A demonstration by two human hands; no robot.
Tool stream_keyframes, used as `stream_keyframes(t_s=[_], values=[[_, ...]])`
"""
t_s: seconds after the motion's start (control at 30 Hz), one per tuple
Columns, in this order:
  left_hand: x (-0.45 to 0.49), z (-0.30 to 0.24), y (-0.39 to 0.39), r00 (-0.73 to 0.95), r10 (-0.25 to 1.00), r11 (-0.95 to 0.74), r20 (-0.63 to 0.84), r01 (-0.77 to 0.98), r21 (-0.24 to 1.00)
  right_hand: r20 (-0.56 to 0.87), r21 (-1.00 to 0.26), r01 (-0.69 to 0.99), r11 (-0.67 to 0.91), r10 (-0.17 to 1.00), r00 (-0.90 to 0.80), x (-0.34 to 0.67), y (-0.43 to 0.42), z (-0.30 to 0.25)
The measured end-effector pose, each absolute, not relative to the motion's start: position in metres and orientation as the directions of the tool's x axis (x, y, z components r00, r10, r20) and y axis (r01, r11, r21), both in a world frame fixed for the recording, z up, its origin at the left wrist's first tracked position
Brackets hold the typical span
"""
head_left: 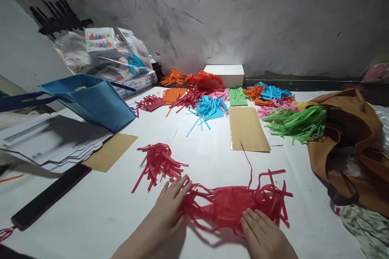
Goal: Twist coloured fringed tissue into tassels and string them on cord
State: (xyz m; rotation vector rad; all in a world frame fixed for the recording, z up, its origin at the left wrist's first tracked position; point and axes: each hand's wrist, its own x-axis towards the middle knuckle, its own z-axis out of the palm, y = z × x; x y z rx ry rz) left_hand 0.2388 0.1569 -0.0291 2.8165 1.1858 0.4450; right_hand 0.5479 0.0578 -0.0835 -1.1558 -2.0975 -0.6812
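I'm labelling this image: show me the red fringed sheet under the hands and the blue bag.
Red fringed sheet [231, 203], head view: the solid middle panel.
Blue bag [97, 104], head view: its outer side wall.

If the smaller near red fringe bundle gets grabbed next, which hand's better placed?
Probably the left hand: it lies right beside the smaller bundle. The right hand is farther off, on the red fringed sheet.

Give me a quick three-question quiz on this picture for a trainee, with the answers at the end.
1. True or false: the right hand touches the red fringed sheet.
2. Which of these is nearest the left hand: A) blue bag, B) loose red fringe bundle, C) brown bag?
3. Fill in: the plain box at the back is ___ in colour.

Key: 1. True; 2. B; 3. White.
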Motion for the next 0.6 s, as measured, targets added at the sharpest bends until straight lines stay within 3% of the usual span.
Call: stream_keyframes(t_s=[0.1,0.2,0.33,0.43,0.6], values=[[0.262,-0.012,0.131,0.75,0.627,-0.779,0.212,0.604,0.169,0.779,0.095,0.885,0.455,0.52,-0.351,0.533,0.063,-0.082],[0.305,-0.027,0.119,0.848,0.469,-0.883,0.247,0.44,0.165,0.781,0.035,0.878,0.478,0.535,-0.322,0.518,0.067,-0.075],[0.332,-0.056,0.124,0.791,0.546,-0.836,0.277,0.493,0.24,0.722,-0.041,0.941,0.335,0.661,-0.204,0.52,0.068,-0.07],[0.327,-0.056,0.128,0.775,0.568,-0.818,0.277,0.497,0.289,0.58,0.036,0.98,0.194,0.795,-0.178,0.555,0.06,-0.071],[0.32,-0.053,0.125,0.758,0.547,-0.836,0.355,0.47,0.284,0.541,0.22,0.974,-0.048,0.837,-0.081,0.667,0.022,-0.069]])
